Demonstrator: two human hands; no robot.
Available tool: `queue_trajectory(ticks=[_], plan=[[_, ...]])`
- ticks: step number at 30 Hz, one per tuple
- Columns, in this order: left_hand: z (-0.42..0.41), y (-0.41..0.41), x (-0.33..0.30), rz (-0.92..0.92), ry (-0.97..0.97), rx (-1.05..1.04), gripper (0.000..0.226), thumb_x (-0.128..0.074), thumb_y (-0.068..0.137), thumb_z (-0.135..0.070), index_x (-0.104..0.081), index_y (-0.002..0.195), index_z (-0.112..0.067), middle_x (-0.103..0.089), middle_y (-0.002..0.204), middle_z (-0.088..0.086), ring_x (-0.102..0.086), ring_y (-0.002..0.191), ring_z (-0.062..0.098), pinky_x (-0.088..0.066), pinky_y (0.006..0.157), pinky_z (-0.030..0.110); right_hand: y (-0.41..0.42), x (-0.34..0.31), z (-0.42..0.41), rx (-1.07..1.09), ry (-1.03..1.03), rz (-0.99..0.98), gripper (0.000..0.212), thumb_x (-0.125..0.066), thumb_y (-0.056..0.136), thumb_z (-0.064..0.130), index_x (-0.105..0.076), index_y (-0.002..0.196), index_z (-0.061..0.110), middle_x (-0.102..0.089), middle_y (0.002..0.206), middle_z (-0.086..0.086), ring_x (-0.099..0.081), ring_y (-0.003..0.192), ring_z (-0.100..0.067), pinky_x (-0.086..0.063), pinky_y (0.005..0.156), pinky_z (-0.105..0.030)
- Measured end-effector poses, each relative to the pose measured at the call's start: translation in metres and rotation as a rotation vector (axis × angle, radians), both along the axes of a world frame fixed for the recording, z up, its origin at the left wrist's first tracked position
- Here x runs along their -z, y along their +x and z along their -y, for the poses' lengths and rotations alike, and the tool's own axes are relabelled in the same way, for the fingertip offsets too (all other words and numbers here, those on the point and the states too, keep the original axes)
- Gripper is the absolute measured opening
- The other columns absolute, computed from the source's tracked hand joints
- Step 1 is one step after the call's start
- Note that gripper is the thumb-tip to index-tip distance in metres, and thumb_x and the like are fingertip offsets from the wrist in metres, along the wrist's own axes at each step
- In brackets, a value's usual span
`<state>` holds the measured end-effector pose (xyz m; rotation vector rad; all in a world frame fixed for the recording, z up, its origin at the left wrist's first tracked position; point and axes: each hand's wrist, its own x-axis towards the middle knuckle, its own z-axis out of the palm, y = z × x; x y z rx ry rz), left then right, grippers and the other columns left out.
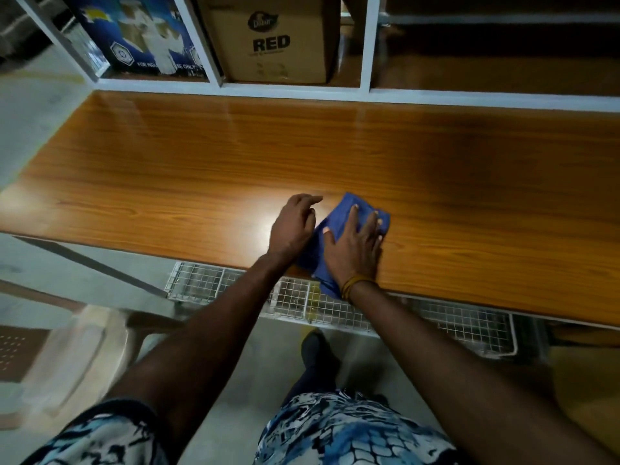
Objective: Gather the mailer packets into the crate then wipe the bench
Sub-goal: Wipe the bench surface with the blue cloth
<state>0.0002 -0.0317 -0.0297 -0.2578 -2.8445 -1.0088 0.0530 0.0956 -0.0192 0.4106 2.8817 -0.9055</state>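
Note:
A blue cloth (339,219) lies on the wooden bench (201,169) near its front edge, one corner hanging over the edge. My right hand (355,250) presses flat on the cloth with fingers spread. My left hand (293,224) is just left of the cloth, fingers loosely bent, its side touching the cloth's left edge; it holds nothing that I can see. No mailer packets and no crate are in view.
White shelving behind the bench holds a brown carton (271,38) marked RED and a blue printed box (134,35). A wire mesh rack (335,307) runs under the bench's front edge. A pale plastic chair (77,357) stands at the lower left.

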Motion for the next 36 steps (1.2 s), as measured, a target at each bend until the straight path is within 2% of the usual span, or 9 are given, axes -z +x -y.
queue_trajectory(ticks=[2, 5, 8, 12, 14, 19, 25, 29, 36], plan=[[0.009, -0.009, 0.003, -0.003, -0.082, -0.001, 0.036, -0.048, 0.096, -0.018, -0.064, 0.128, -0.015, -0.059, 0.126, 0.013, -0.058, 0.109, 0.03, -0.046, 0.082, 0.032, -0.007, 0.002, 0.006, 0.018, 0.038, 0.042, 0.082, -0.038, 0.098, 0.06, -0.003, 0.158, 0.015, 0.003, 0.161, -0.027, 0.003, 0.15, -0.042, -0.004, 0.12, -0.053], [0.01, -0.02, 0.002, 0.003, -0.157, 0.04, 0.044, -0.042, 0.091, -0.031, -0.067, 0.123, -0.015, -0.063, 0.119, 0.013, -0.058, 0.102, 0.031, -0.047, 0.079, 0.035, -0.02, 0.008, 0.013, 0.05, 0.102, 0.108, 0.088, -0.032, 0.097, 0.064, 0.003, 0.157, 0.011, 0.011, 0.159, -0.031, 0.009, 0.149, -0.044, 0.003, 0.12, -0.054], [0.004, -0.034, 0.011, -0.032, -0.225, 0.097, 0.032, -0.055, 0.096, -0.036, -0.071, 0.115, -0.017, -0.065, 0.112, 0.011, -0.06, 0.096, 0.031, -0.048, 0.077, 0.036, -0.022, 0.019, 0.011, 0.085, 0.186, 0.124, 0.088, -0.028, 0.096, 0.066, -0.001, 0.157, 0.009, 0.011, 0.159, -0.03, 0.01, 0.149, -0.043, 0.001, 0.12, -0.055], [-0.003, -0.051, 0.018, -0.108, -0.275, 0.125, 0.019, -0.059, 0.094, -0.029, -0.071, 0.106, -0.02, -0.062, 0.109, 0.007, -0.056, 0.09, 0.029, -0.043, 0.068, 0.034, -0.02, 0.033, -0.002, 0.051, 0.34, 0.005, 0.075, -0.028, 0.099, 0.06, -0.018, 0.157, 0.013, -0.008, 0.161, -0.028, -0.006, 0.15, -0.041, -0.01, 0.12, -0.055], [-0.006, -0.058, 0.02, -0.118, -0.284, 0.138, 0.017, -0.061, 0.091, -0.024, -0.07, 0.105, -0.022, -0.06, 0.108, 0.007, -0.054, 0.09, 0.03, -0.041, 0.068, 0.034, -0.028, 0.036, -0.015, -0.012, 0.369, -0.023, 0.073, -0.023, 0.099, 0.059, -0.019, 0.157, 0.017, -0.01, 0.161, -0.025, -0.009, 0.15, -0.039, -0.011, 0.12, -0.054], [-0.016, -0.069, 0.025, -0.111, -0.185, 0.102, 0.023, -0.059, 0.09, -0.02, -0.068, 0.112, -0.021, -0.059, 0.113, 0.007, -0.053, 0.098, 0.028, -0.043, 0.076, 0.036, -0.065, 0.04, -0.058, -0.243, 0.377, -0.056, 0.064, -0.013, 0.1, 0.057, -0.006, 0.158, 0.031, 0.005, 0.165, -0.011, 0.005, 0.152, -0.029, -0.005, 0.123, -0.05], [-0.027, -0.082, 0.028, -0.031, -0.058, -0.001, 0.023, -0.057, 0.086, -0.015, -0.069, 0.105, -0.017, -0.058, 0.116, 0.008, -0.052, 0.104, 0.03, -0.045, 0.088, 0.039, -0.123, 0.022, -0.097, -0.458, 0.399, 0.026, 0.06, -0.024, 0.104, 0.05, 0.003, 0.156, 0.037, 0.019, 0.164, 0.001, 0.018, 0.151, -0.019, 0.004, 0.123, -0.042], [-0.033, -0.087, 0.028, -0.016, -0.105, -0.016, 0.021, -0.054, 0.083, -0.021, -0.068, 0.099, -0.02, -0.057, 0.115, 0.007, -0.052, 0.103, 0.028, -0.045, 0.087, 0.04, -0.164, 0.024, -0.114, -0.568, 0.374, -0.011, 0.059, -0.028, 0.105, 0.047, -0.003, 0.157, 0.036, 0.013, 0.165, 0.004, 0.014, 0.152, -0.018, 0.002, 0.123, -0.043], [-0.061, -0.103, 0.023, 0.002, -0.19, -0.017, 0.027, -0.052, 0.081, -0.027, -0.066, 0.104, -0.022, -0.055, 0.113, 0.005, -0.051, 0.101, 0.026, -0.045, 0.087, 0.04, -0.241, 0.034, -0.136, -0.711, 0.423, -0.122, 0.059, -0.029, 0.105, 0.049, -0.01, 0.158, 0.03, -0.001, 0.166, 0.006, 0.005, 0.153, -0.018, -0.008, 0.122, -0.047]])
